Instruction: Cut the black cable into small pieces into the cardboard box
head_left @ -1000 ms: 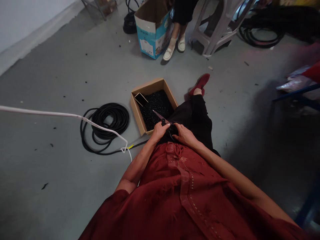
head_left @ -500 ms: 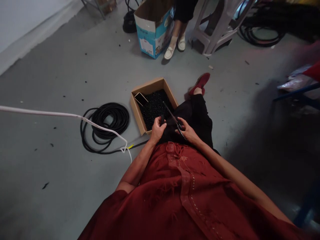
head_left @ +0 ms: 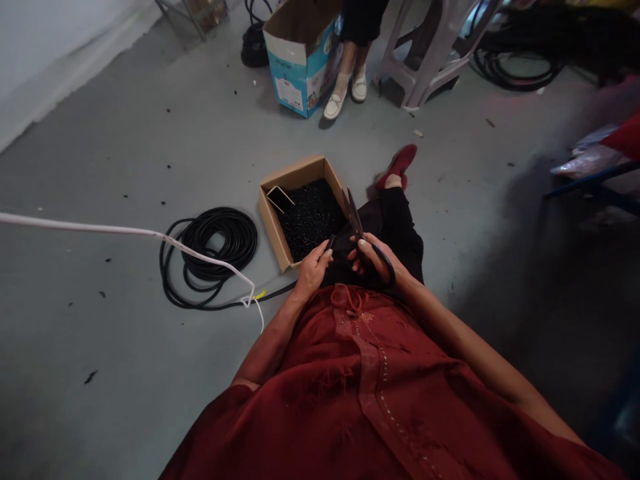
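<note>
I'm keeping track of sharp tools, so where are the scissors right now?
In the head view, the scissors are in the person's right hand, just right of centre, near the right side of the brown cardboard box.

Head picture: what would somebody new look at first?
Probably the big red top, filling the bottom middle. Next, the scissors in the right hand's grip. Then the black coil on the grey floor, left of the open cardboard box.

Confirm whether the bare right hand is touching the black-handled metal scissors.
Touching: the head view shows the right hand gripping the scissors, which project forward from its grasp.
</note>
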A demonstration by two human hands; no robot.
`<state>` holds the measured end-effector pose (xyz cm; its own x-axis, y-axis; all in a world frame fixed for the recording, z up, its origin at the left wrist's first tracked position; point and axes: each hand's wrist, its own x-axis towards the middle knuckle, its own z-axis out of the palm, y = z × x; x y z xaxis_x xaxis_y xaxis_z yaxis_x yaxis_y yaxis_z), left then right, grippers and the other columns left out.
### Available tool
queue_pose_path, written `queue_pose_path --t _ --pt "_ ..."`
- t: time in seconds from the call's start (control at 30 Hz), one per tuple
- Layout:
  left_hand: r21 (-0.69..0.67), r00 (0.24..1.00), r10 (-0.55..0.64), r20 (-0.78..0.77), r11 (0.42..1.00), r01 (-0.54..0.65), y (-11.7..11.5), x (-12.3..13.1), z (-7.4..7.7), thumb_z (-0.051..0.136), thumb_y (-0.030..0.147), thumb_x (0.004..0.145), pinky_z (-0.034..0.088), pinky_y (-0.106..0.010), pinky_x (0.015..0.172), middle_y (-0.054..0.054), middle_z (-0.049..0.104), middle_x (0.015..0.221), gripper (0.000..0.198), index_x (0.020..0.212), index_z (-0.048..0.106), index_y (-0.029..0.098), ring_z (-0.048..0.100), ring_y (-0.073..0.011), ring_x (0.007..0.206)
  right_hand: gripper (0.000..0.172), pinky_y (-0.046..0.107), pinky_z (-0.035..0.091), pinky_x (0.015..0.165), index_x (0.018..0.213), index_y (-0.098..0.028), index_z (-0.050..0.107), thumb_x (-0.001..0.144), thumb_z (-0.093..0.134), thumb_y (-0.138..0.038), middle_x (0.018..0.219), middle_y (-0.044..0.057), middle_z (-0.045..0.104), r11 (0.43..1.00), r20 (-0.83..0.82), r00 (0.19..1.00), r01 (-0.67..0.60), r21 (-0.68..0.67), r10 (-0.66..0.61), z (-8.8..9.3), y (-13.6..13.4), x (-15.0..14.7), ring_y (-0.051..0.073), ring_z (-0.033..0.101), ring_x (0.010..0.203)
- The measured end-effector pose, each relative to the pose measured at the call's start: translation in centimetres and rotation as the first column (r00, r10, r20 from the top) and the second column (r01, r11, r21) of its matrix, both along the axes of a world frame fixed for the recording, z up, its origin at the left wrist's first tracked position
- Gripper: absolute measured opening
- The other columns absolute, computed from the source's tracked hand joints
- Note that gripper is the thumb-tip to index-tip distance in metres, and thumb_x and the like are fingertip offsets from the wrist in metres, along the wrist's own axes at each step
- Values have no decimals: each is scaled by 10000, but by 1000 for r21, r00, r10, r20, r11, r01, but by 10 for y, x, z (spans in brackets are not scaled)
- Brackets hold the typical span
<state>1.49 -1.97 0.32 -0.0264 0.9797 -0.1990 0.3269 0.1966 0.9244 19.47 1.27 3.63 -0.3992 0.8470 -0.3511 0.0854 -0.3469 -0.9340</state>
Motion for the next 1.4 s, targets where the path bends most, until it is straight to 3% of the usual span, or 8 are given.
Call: queue_pose_path --t 0.17,0.3,0.63,1.23,1.4 --pt "13 1000 0 -11 1000 0 -3 -4 4 383 351 873 443 -226 718 -39 623 855 457 1265 452 125 539 -97 705 434 271 477 634 1111 -209 442 786 499 -493 880 30 610 994 185 982 -53 100 33 -9 -4 3 144 596 691" --pt "7 999 33 -1 999 -33 -1 -5 6 408 353 862 443 -217 691 -32 634 820 439 1231 477 125 547 -99 687 488 321 448 764 1154 -215 446 763 525 -495 1013 58 609 970 399 914 -158 187 72 -20 -5 8 197 584 879" --pt "73 985 1 -175 997 12 0 -9 -8 435 377 859 441 -247 803 -55 627 1037 392 1189 549 199 586 -138 869 500 308 416 772 1172 -193 454 760 538 -463 1071 87 580 905 598 780 -371 209 182 -17 -18 11 216 558 909" --pt "147 936 -47 -349 984 104 -2 -8 -11 388 396 878 427 -262 815 -63 622 986 399 1175 553 187 569 -152 894 497 294 414 761 1167 -200 462 767 534 -487 1077 90 575 884 645 747 -399 244 159 -23 -19 7 216 549 939" --pt "148 935 -55 -351 982 114 -2 -10 -13 394 383 879 427 -254 797 -52 615 945 384 1176 551 198 566 -145 871 512 298 418 772 1188 -195 448 774 527 -487 1100 90 568 883 607 770 -408 233 195 -22 -19 7 214 552 943"
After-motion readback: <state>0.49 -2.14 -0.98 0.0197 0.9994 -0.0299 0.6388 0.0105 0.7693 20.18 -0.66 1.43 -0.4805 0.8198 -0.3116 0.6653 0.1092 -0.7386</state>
